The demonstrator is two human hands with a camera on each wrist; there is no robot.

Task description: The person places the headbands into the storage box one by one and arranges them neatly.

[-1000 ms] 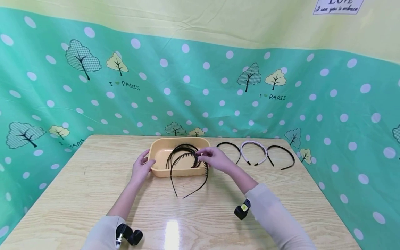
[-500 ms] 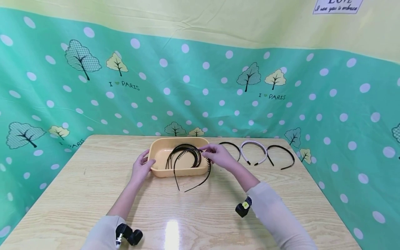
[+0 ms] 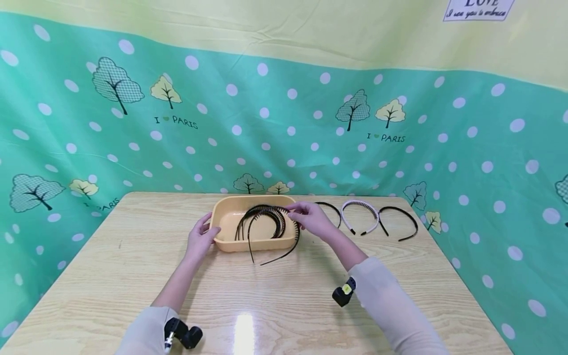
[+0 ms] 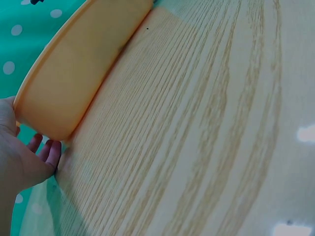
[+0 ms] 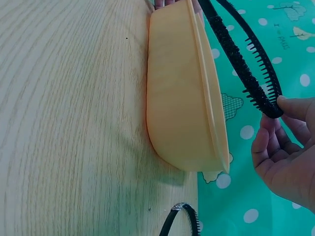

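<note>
My left hand [image 3: 199,238] grips the left end of a light-orange plastic basket [image 3: 230,246], thumb over the rim and fingers outside; the left wrist view shows the fingers curled by its end wall [image 4: 74,73]. Thumb and fingers of my right hand [image 3: 314,220] pinch the top of a black toothed headband [image 3: 296,240]. In the right wrist view this headband [image 5: 231,46] has a glittery outer band and is held above the basket's rim. Its two ends hang past the basket's front wall in the head view. Several black headbands [image 3: 243,220] lie inside the basket, overlapping one another.
Right of the basket, on the wooden table [image 3: 133,266], lie a black headband [image 3: 339,217], a lilac toothed headband [image 3: 374,212] and another black headband [image 3: 408,214]. A green dotted curtain [image 3: 284,148] hangs behind the table's back edge.
The held headband has risen slightly, moving back and a little right over the basket with my right hand. My left hand and the basket have stayed in place.
</note>
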